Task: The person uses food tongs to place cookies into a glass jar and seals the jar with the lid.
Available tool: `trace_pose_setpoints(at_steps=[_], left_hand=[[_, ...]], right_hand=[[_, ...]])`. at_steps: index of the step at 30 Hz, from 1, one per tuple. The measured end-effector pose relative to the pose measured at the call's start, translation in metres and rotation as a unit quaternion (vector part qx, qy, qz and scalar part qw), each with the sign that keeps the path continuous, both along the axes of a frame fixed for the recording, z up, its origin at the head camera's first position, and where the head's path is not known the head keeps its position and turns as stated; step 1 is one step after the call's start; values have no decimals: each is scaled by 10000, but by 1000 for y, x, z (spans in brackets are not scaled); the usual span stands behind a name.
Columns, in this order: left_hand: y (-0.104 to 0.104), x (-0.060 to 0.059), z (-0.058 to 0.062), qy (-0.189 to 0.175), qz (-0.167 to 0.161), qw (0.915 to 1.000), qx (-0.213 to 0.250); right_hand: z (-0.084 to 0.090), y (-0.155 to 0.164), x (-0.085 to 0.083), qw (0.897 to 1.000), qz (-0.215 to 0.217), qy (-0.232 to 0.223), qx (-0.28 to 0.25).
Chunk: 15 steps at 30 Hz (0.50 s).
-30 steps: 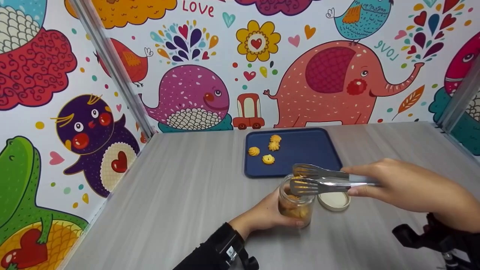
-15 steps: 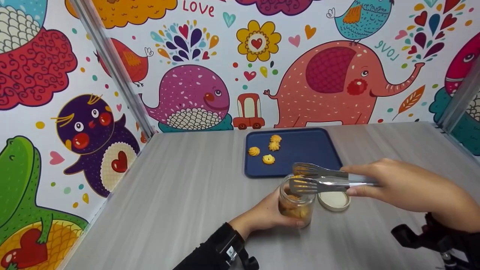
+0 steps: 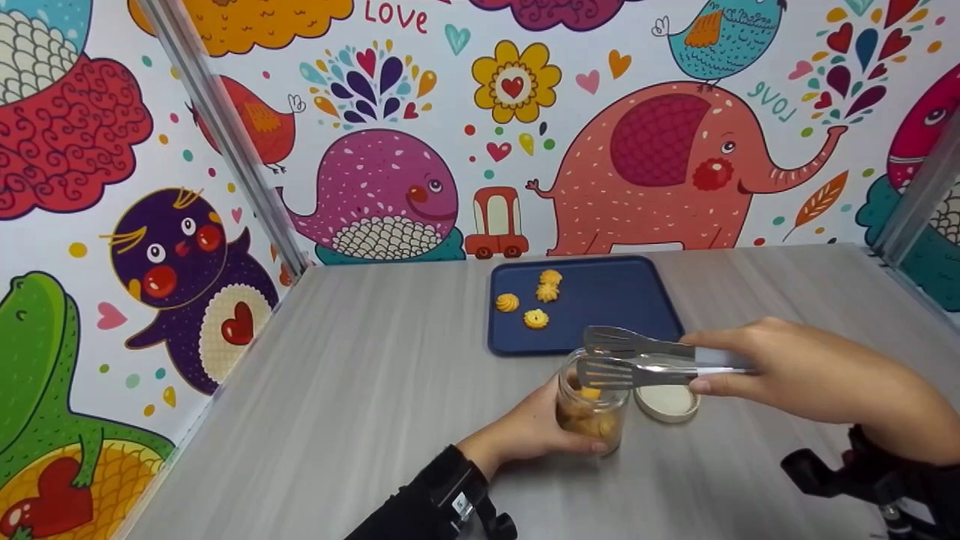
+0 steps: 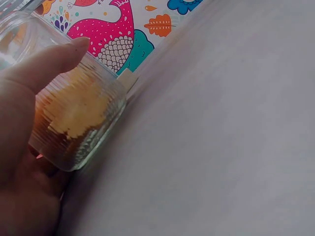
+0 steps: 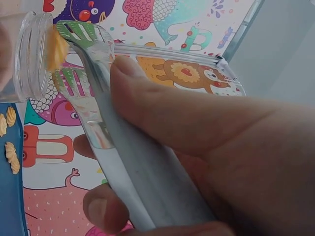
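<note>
Since a second ago the tongs (image 3: 637,358) have barely shifted, but a cookie (image 3: 590,393) now shows just inside the mouth of the jar (image 3: 592,409), below the tong tips, where none showed before. From the head camera, the left hand (image 3: 529,431) keeps its grip curled round the glass jar, which stands upright on the tabletop (image 3: 375,420) near the front edge, just in front of the blue tray (image 3: 622,300). The right hand (image 3: 795,371) holds the tongs by their handles, its grip wrapped round them, and the two tong tips stand a little apart over the jar's mouth. A round cream lid (image 3: 667,403) lies flat on the tabletop just beside the jar on its right, under the tongs. Four cookies lie on the tray (image 3: 537,298) in its left part, towards the back edge of the tabletop. From the left wrist camera, the thumb and palm of the left hand (image 4: 24,147) press on the ribbed jar (image 4: 78,123), with yellow cookies showing through the glass. From the right wrist camera, the fingers of the right hand (image 5: 197,147) close round the metal tongs (image 5: 106,137), whose slotted tips sit at the jar's rim (image 5: 29,54) with a yellow cookie (image 5: 56,49) between them.
</note>
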State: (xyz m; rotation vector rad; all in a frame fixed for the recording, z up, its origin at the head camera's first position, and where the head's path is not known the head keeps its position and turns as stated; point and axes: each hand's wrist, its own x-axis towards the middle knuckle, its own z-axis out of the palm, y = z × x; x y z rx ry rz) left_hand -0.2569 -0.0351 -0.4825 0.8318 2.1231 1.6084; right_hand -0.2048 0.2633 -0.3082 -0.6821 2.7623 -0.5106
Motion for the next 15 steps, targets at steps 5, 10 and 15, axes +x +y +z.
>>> trace_pose_setpoints(at_steps=[5,10,15], left_hand=[[-1,0,0,-7,-7,10000,-8],[-1,-1,0,1,13,10000,-7],[0,0,-1,49,15,10000,63]], right_hand=[[1,0,0,10000,-28,-47,-3],[2,1,0,9999,-97,49,-48],[2,1,-2,9988,-350,279,-179]])
